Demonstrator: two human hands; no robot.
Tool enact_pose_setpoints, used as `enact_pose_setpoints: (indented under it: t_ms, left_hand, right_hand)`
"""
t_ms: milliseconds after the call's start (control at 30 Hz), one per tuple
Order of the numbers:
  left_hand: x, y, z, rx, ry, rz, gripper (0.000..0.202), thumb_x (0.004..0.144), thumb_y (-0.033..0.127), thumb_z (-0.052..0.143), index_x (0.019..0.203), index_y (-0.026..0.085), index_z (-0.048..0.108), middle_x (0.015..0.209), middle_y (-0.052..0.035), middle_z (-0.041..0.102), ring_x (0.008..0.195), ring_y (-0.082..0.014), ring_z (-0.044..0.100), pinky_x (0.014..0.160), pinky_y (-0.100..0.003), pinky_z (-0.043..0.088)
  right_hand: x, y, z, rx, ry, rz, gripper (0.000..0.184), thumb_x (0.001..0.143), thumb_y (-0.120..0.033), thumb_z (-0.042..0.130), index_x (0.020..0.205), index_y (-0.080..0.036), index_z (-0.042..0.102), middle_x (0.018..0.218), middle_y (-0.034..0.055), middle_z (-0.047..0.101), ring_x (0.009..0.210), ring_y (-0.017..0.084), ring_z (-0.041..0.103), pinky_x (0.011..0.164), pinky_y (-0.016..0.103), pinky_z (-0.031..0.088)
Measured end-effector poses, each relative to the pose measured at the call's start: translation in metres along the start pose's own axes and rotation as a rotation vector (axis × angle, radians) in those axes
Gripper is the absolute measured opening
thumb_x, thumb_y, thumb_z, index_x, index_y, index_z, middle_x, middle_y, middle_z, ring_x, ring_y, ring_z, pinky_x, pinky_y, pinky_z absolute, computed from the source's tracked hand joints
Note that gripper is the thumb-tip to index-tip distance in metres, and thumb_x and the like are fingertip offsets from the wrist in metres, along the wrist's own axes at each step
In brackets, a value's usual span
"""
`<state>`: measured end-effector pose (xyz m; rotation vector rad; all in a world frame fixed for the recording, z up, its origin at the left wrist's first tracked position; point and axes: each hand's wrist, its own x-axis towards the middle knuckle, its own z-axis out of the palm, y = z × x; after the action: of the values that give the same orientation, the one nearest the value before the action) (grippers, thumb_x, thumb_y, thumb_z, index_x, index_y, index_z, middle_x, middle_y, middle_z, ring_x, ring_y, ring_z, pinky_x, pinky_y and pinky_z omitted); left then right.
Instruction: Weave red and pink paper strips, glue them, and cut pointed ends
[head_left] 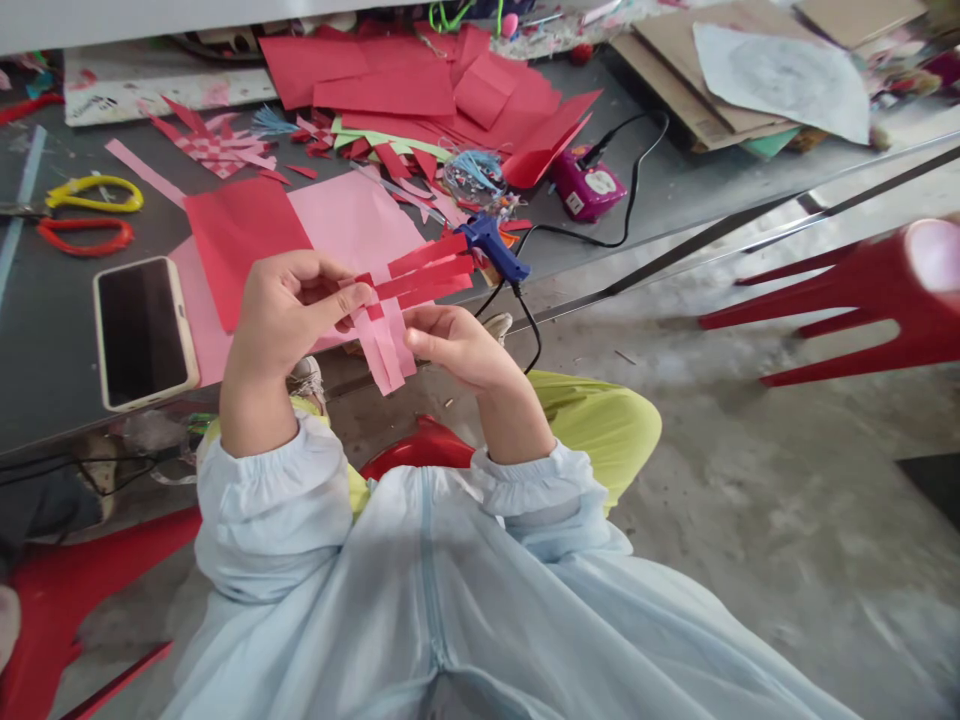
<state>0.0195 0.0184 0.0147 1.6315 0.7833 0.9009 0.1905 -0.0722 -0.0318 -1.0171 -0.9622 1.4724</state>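
Both my hands hold a small weave of red and pink paper strips (pixel 409 300) in front of the table edge. My left hand (pixel 289 310) pinches it at the left, thumb on the crossing. My right hand (pixel 457 345) is closed on the pink strips (pixel 386 350) that hang down. Red strips (pixel 435 270) stick out to the right. Behind the weave a red sheet (pixel 240 235) and a pink sheet (pixel 360 225) lie on the table.
A phone (pixel 142 330) lies face up at the left, with yellow scissors (pixel 94 193) and red scissors (pixel 86 235) behind it. A blue glue gun (pixel 491 250) with black cord sits at the edge. Red paper pile (pixel 427 90), cardboard (pixel 705 70), red stool legs (pixel 840 300) at right.
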Motion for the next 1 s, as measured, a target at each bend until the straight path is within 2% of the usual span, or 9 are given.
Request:
enact_pose_setpoints:
  t_ms: [67, 167, 233, 300, 433, 633, 733, 867, 1000]
  left_hand:
    - [0.000, 0.001, 0.003, 0.012, -0.045, -0.011, 0.022, 0.066, 0.034, 0.090, 0.069, 0.022, 0.073, 0.057, 0.0027, 0.067, 0.050, -0.0092, 0.061, 0.049, -0.021, 0.051]
    - [0.000, 0.001, 0.005, 0.018, -0.078, 0.006, 0.021, 0.067, 0.036, 0.090, 0.069, 0.022, 0.074, 0.060, 0.0020, 0.068, 0.052, -0.0094, 0.061, 0.048, -0.021, 0.051]
    - [0.000, 0.001, 0.005, 0.024, -0.074, 0.005, 0.022, 0.065, 0.038, 0.091, 0.069, 0.023, 0.074, 0.059, 0.0026, 0.069, 0.052, -0.0095, 0.062, 0.048, -0.022, 0.052]
    - [0.000, 0.001, 0.004, 0.037, -0.062, -0.007, 0.025, 0.063, 0.041, 0.092, 0.067, 0.025, 0.073, 0.057, 0.0039, 0.068, 0.050, -0.0097, 0.061, 0.046, -0.023, 0.052]
    - [0.001, 0.001, 0.002, 0.034, -0.024, 0.013, 0.027, 0.061, 0.043, 0.093, 0.066, 0.027, 0.072, 0.057, 0.0055, 0.067, 0.049, -0.0094, 0.059, 0.045, -0.025, 0.052]
    - [0.001, 0.001, 0.000, -0.001, 0.022, 0.044, 0.025, 0.062, 0.039, 0.093, 0.068, 0.025, 0.073, 0.057, 0.0044, 0.067, 0.048, -0.0083, 0.059, 0.046, -0.023, 0.053]
    - [0.000, 0.002, 0.001, 0.001, 0.014, 0.024, 0.025, 0.063, 0.035, 0.092, 0.068, 0.022, 0.071, 0.057, 0.0034, 0.067, 0.049, -0.0083, 0.060, 0.048, -0.021, 0.053]
    - [0.000, 0.002, 0.004, 0.048, -0.039, -0.020, 0.023, 0.065, 0.033, 0.090, 0.068, 0.020, 0.071, 0.056, 0.0027, 0.066, 0.050, -0.0093, 0.061, 0.048, -0.020, 0.052]
    - [0.000, -0.001, 0.005, 0.068, -0.052, -0.018, 0.020, 0.067, 0.033, 0.088, 0.070, 0.021, 0.073, 0.058, 0.0013, 0.067, 0.051, -0.0109, 0.062, 0.047, -0.020, 0.051]
  right_hand:
    - [0.004, 0.002, 0.008, -0.005, 0.102, -0.070, 0.048, 0.069, -0.060, 0.081, 0.089, -0.017, 0.074, 0.088, 0.0025, 0.073, 0.080, 0.013, 0.065, 0.073, 0.025, 0.053]
    - [0.008, 0.005, 0.019, 0.004, 0.193, -0.175, 0.042, 0.068, -0.054, 0.084, 0.087, -0.019, 0.071, 0.089, 0.0016, 0.073, 0.085, 0.015, 0.066, 0.081, 0.029, 0.055]
    - [0.009, 0.007, 0.021, 0.032, 0.162, -0.167, 0.040, 0.066, -0.047, 0.087, 0.089, -0.019, 0.071, 0.087, 0.0017, 0.073, 0.083, 0.015, 0.067, 0.079, 0.030, 0.055]
    - [0.007, 0.008, 0.019, 0.040, 0.117, -0.089, 0.039, 0.063, -0.044, 0.090, 0.086, -0.018, 0.072, 0.080, 0.0014, 0.072, 0.073, 0.014, 0.064, 0.068, 0.027, 0.053]
    - [0.002, 0.007, 0.010, -0.046, 0.035, 0.052, 0.039, 0.059, -0.047, 0.090, 0.069, -0.014, 0.072, 0.065, -0.0006, 0.066, 0.056, 0.008, 0.052, 0.052, 0.022, 0.041]
    - [-0.005, 0.005, -0.003, -0.134, -0.073, 0.110, 0.034, 0.058, -0.038, 0.092, 0.078, -0.014, 0.078, 0.070, 0.0011, 0.073, 0.060, 0.009, 0.056, 0.056, 0.021, 0.043]
    - [-0.004, 0.004, -0.003, -0.057, -0.096, 0.102, 0.044, 0.058, -0.045, 0.092, 0.087, -0.015, 0.079, 0.081, 0.0028, 0.076, 0.071, 0.012, 0.064, 0.067, 0.024, 0.051]
    - [0.003, 0.004, 0.006, -0.016, 0.091, -0.062, 0.049, 0.064, -0.060, 0.085, 0.089, -0.019, 0.075, 0.086, 0.0024, 0.074, 0.081, 0.015, 0.066, 0.075, 0.027, 0.054]
    - [0.008, 0.009, 0.015, -0.044, 0.210, -0.168, 0.040, 0.070, -0.053, 0.083, 0.089, -0.020, 0.071, 0.090, 0.0020, 0.073, 0.085, 0.015, 0.066, 0.080, 0.030, 0.055]
